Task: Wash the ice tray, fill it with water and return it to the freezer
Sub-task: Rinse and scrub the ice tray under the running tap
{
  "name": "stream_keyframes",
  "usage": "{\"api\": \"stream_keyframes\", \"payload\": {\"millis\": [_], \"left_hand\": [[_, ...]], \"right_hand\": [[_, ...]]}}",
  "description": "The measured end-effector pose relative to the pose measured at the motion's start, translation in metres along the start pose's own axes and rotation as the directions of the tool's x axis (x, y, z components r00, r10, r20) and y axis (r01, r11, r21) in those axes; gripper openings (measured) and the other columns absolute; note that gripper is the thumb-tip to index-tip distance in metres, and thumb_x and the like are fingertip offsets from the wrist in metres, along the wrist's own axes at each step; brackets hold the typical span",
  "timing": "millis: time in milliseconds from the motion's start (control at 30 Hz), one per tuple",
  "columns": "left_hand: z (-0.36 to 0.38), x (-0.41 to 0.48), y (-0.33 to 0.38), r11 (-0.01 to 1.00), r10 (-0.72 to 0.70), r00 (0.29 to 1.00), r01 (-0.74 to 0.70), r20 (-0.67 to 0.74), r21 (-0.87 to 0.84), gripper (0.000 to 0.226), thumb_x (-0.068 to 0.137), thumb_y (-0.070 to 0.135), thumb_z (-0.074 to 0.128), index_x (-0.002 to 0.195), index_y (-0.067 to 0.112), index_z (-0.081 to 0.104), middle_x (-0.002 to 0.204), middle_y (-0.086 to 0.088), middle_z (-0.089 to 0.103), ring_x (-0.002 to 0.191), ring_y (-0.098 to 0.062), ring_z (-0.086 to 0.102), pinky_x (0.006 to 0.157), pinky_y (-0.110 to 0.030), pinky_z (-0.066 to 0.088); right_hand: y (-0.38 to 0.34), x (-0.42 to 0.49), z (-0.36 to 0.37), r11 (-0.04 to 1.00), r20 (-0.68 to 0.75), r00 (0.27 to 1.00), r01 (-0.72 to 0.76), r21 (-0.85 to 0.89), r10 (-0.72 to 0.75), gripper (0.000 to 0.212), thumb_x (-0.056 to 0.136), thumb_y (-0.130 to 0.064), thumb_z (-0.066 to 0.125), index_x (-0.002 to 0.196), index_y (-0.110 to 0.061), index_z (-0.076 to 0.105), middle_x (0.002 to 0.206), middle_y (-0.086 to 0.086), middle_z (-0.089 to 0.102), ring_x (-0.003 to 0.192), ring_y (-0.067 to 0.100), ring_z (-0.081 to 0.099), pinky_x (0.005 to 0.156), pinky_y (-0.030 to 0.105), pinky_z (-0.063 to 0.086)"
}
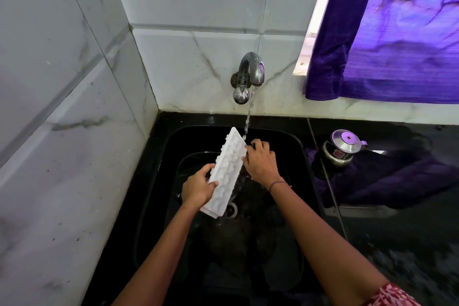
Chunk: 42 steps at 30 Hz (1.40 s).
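Observation:
A white ice tray [227, 171] is held tilted over the black sink [293, 146], its bumpy underside turned up toward me. My left hand [197, 187] grips the tray's near left edge, thumb on top. My right hand [260, 161] holds the far right edge, fingers curled on the rim. Water runs from the steel tap [250, 74] on the wall and strikes the tray's far end next to my right fingers.
A steel kettle [341, 149] stands on the black counter [397, 243] right of the sink, by a dark cloth [387, 179]. A purple curtain [397, 32] hangs at the upper right. Marble-tiled walls [62, 107] close the left and back. The drain [232, 210] shows below the tray.

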<state>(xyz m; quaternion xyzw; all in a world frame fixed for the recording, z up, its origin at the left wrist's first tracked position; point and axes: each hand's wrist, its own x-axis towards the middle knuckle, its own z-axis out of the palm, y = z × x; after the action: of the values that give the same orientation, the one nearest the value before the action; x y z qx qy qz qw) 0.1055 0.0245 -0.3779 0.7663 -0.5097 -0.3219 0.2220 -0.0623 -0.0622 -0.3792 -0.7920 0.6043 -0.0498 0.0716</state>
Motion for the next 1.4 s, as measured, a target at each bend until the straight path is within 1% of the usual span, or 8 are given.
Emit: {"api": "stream_keyframes", "payload": {"millis": [133,267,400,500,667,933,1100,1400], "left_hand": [[0.000,-0.004,0.000,0.992,0.038,0.994,-0.025,-0.102,0.126,0.045,0.086,0.028,0.063,0.126,0.043,0.050,0.096,0.009,0.070,0.084,-0.013,0.065,0.066,-0.024,0.042],[-0.002,-0.002,-0.004,0.992,0.023,0.994,-0.010,-0.109,0.123,0.042,0.087,0.028,0.062,0.124,0.043,0.050,0.092,0.011,0.069,0.078,-0.012,0.060,0.062,-0.024,0.039],[-0.003,0.002,-0.013,0.991,-0.058,0.998,0.057,-0.003,-0.119,0.038,0.086,0.025,0.062,0.119,0.039,0.053,0.086,0.011,0.064,0.080,-0.011,0.061,0.070,-0.029,0.048],[-0.003,0.004,-0.020,0.910,-0.126,0.984,0.165,0.125,-0.380,0.038,0.087,0.015,0.061,0.121,0.029,0.053,0.095,-0.007,0.067,0.090,-0.026,0.066,0.085,-0.045,0.054],[-0.004,0.004,-0.022,0.755,-0.132,0.957,0.266,0.259,-0.599,0.040,0.090,0.005,0.057,0.127,0.020,0.051,0.098,-0.011,0.068,0.085,-0.025,0.068,0.067,-0.036,0.056],[-0.007,0.004,-0.021,0.708,-0.071,0.944,0.275,0.322,-0.651,0.036,0.091,0.005,0.057,0.121,0.023,0.052,0.093,-0.003,0.068,0.075,-0.015,0.069,0.054,-0.025,0.055],[-0.005,0.006,-0.021,0.689,-0.070,0.940,0.287,0.333,-0.665,0.038,0.090,0.005,0.057,0.124,0.021,0.051,0.099,-0.002,0.065,0.085,-0.020,0.067,0.063,-0.032,0.054],[-0.003,0.004,-0.022,0.668,-0.095,0.929,0.326,0.358,-0.669,0.035,0.090,0.007,0.059,0.121,0.023,0.054,0.099,-0.002,0.066,0.087,-0.021,0.067,0.064,-0.033,0.054]], "right_hand": [[-0.002,0.001,0.003,0.999,0.085,0.996,0.018,-0.045,-0.014,0.041,0.098,-0.037,0.041,0.132,-0.017,0.049,0.142,0.010,0.034,0.130,0.031,0.029,0.102,0.048,0.033],[-0.004,0.004,0.004,1.000,0.133,0.991,0.006,-0.026,-0.003,0.040,0.097,-0.036,0.041,0.131,-0.018,0.050,0.142,0.009,0.034,0.131,0.031,0.028,0.103,0.049,0.031],[-0.002,0.005,0.006,1.000,0.138,0.990,-0.010,0.017,0.008,0.043,0.097,-0.035,0.042,0.137,-0.020,0.046,0.142,0.009,0.033,0.131,0.030,0.028,0.103,0.048,0.032],[0.000,0.005,0.007,0.999,0.129,0.992,-0.022,0.039,0.017,0.043,0.098,-0.032,0.042,0.140,-0.025,0.042,0.144,0.009,0.032,0.132,0.030,0.028,0.103,0.048,0.032],[0.003,0.008,0.004,0.995,0.119,0.992,-0.050,0.087,0.039,0.039,0.096,-0.029,0.046,0.135,-0.025,0.047,0.144,0.008,0.032,0.132,0.030,0.027,0.103,0.047,0.034],[0.004,0.015,-0.006,0.995,0.085,0.995,-0.058,0.081,0.051,0.039,0.096,-0.036,0.048,0.130,-0.018,0.049,0.139,0.008,0.034,0.127,0.029,0.031,0.098,0.043,0.037],[0.003,0.019,-0.010,0.998,0.120,0.993,-0.030,0.053,0.024,0.042,0.097,-0.037,0.046,0.132,-0.015,0.049,0.142,0.010,0.031,0.127,0.029,0.031,0.099,0.044,0.038],[0.008,0.019,-0.015,1.000,0.155,0.988,0.006,-0.007,-0.005,0.042,0.096,-0.038,0.046,0.133,-0.018,0.049,0.135,0.010,0.035,0.123,0.029,0.033,0.097,0.041,0.042]]}}
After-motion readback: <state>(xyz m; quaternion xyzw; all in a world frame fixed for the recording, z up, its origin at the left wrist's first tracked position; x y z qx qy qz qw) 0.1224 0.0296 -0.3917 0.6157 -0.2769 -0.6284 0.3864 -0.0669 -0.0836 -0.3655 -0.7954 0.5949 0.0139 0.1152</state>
